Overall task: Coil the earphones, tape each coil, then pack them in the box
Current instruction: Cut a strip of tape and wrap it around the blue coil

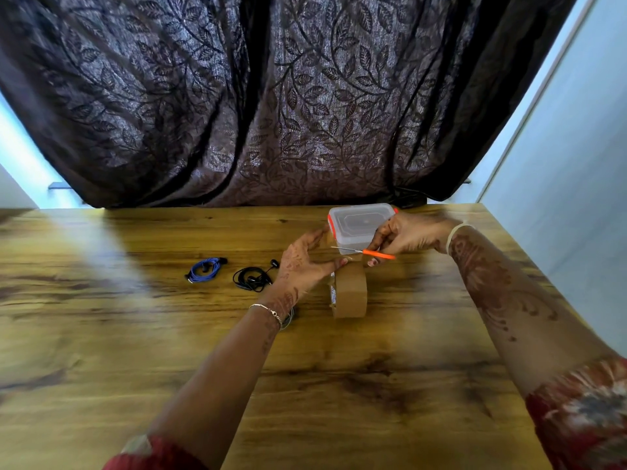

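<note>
A roll of brown tape (351, 293) stands on edge on the wooden table (135, 334). My left hand (305, 262) pinches a strip of tape pulled up from the roll. My right hand (407, 237) holds orange-handled scissors (369, 252), blades pointing left at the strip. A coiled blue earphone (205, 269) and a coiled black earphone (252, 278) lie to the left of my left hand. A clear plastic box (359, 225) with red clips and its lid on sits just behind the hands.
A dark leaf-patterned curtain (271, 96) hangs behind the table's far edge. A pale wall (576, 181) stands close on the right. A thin cable shows under my left wrist.
</note>
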